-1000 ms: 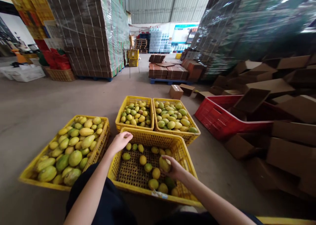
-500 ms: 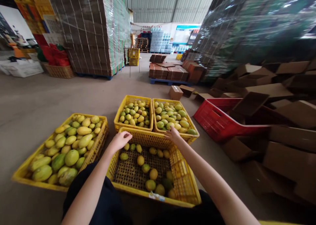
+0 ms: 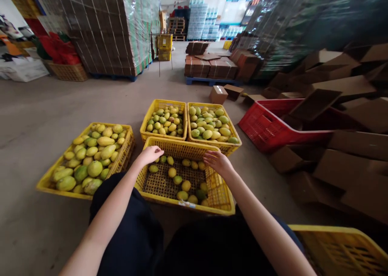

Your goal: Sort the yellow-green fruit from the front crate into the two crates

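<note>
A yellow plastic crate point(image 3: 182, 143) stands in front of my knees, with scattered yellow-green fruits point(image 3: 172, 172) on its perforated bottom. Over its left rear corner is my left hand point(image 3: 152, 154), fingers bent together; whether anything is between them is hidden. My right hand point(image 3: 217, 162) hovers at the crate's right rear side, its fingers spread and holding nothing. Just behind, two yellow crates full of fruit stand side by side, one on the left point(image 3: 185, 137) and one on the right point(image 3: 239, 142).
A heaped fruit crate point(image 3: 127, 146) stands at the left. On the right lie a red crate point(image 3: 266, 126) and a pile of open cardboard boxes point(image 3: 348, 154). Another yellow crate point(image 3: 342, 230) is at the lower right. Wrapped stacks point(image 3: 100, 29) stand farther back.
The view has tilted down, so the crates sit higher in the picture. My right hand has moved from the right rear crate's front edge to over the near crate's right side.
</note>
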Demonstrator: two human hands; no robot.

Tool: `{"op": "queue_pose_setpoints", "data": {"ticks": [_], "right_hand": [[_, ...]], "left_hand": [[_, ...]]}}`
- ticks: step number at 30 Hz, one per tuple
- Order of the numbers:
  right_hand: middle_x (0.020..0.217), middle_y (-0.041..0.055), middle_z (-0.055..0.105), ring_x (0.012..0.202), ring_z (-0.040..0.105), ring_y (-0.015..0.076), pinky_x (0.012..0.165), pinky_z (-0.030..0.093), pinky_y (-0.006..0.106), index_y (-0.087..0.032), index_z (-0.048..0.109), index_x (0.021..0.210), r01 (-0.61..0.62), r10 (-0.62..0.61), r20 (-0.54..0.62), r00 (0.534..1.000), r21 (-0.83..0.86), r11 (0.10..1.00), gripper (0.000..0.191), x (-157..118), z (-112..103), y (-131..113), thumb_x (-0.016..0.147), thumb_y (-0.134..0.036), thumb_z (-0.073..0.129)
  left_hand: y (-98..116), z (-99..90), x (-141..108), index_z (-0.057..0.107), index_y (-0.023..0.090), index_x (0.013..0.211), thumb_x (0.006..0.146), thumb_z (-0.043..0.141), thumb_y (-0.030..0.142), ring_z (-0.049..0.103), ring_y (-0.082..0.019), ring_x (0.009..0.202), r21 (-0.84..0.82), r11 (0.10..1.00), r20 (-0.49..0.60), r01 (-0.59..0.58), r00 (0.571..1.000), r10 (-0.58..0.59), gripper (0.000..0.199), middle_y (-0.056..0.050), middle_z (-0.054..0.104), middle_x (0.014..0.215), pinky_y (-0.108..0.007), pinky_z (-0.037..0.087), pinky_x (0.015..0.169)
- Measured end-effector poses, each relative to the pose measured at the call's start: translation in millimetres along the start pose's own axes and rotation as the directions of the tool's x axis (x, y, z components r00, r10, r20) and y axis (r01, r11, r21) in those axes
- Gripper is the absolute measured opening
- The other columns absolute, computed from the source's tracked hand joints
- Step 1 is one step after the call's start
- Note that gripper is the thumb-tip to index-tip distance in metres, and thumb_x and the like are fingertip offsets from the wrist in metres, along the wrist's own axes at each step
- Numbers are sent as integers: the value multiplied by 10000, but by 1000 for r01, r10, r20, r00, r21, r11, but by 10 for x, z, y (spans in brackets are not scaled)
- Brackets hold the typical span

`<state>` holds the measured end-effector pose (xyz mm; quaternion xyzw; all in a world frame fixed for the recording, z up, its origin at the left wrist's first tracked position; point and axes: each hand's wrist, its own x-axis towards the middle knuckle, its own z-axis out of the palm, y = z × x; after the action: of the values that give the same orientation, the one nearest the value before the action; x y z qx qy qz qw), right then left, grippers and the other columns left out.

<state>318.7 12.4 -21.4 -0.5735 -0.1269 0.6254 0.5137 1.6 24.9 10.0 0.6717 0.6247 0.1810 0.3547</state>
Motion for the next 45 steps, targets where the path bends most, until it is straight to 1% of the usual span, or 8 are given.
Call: {"op": "queue_pose_setpoints", "data": {"ticks": [7, 13, 20, 26, 31, 36, 41, 45], "right_hand": [[634, 43, 695, 500, 665, 151, 491, 563, 238, -170, 621, 792, 14, -12, 49, 999, -45, 999, 115, -260, 40, 151, 816, -104, 529], [669, 39, 723, 504, 674, 149, 467, 555, 223, -166, 663, 799, 89, -48, 200, 979, -201, 976, 89, -743, 18, 316, 801, -108, 596], [650, 24, 725, 463, 653, 117, 425, 528, 176, -162, 670, 760, 190, -92, 306, 947, -309, 932, 122, -1238, -133, 447, 745, -41, 667], [636, 10, 724, 439, 632, 96, 407, 513, 153, -164, 677, 729, 233, -121, 360, 925, -284, 930, 141, -1442, -114, 581, 721, -23, 691], [626, 9, 709, 444, 623, 97, 411, 508, 163, -157, 668, 700, 334, -184, 348, 919, -443, 832, 122, -1498, 21, 615, 755, -50, 647], [604, -12, 687, 442, 592, 83, 408, 469, 152, -166, 650, 687, 389, -197, 374, 906, -556, 734, 93, -1496, 103, 612, 737, -88, 645], [620, -33, 653, 518, 605, 91, 503, 495, 180, -178, 667, 735, 468, -220, 431, 875, -638, 611, 16, -1436, 71, 590, 733, -190, 656], [660, -19, 650, 562, 611, 112, 546, 496, 217, -187, 651, 767, 500, -225, 451, 864, -710, 495, 72, -1245, 45, 485, 747, -250, 622]], "left_hand": [[13, 161, -247, 732, 181, 849, 818, 629, 347, 668, -278, 1027, 179, 984, 45, 24, 998, -32, 197, -116, 749, 1036, -310, 459, 933], [19, 253, -687, 737, 201, 813, 788, 654, 362, 690, -228, 921, 128, 992, 149, 12, 988, -31, 182, -56, 768, 910, -247, 486, 810], [165, -44, -1245, 734, 188, 950, 792, 657, 392, 701, -184, 822, -3, 999, 231, -40, 972, 39, 270, -35, 763, 956, -226, 483, 780], [169, -296, -1439, 709, 151, 959, 834, 614, 357, 698, -179, 854, -122, 992, 232, -28, 971, 56, 259, -81, 737, 1048, -247, 492, 791], [79, -316, -1440, 705, 156, 939, 828, 617, 369, 688, -170, 834, -164, 986, 223, -28, 973, 65, 256, -73, 737, 1018, -252, 495, 781], [30, -172, -1293, 678, 159, 859, 861, 556, 325, 683, -152, 802, -107, 994, 292, -34, 954, 64, 206, -58, 737, 953, -224, 490, 726], [1, 57, -981, 672, 143, 905, 871, 555, 359, 688, -147, 802, 1, 1000, 423, -18, 906, 16, 249, -72, 730, 1021, -215, 494, 711], [20, 254, -556, 686, 131, 907, 863, 578, 375, 693, -154, 755, 132, 991, 503, -9, 863, -59, 270, -81, 735, 1014, -222, 501, 666]]}}
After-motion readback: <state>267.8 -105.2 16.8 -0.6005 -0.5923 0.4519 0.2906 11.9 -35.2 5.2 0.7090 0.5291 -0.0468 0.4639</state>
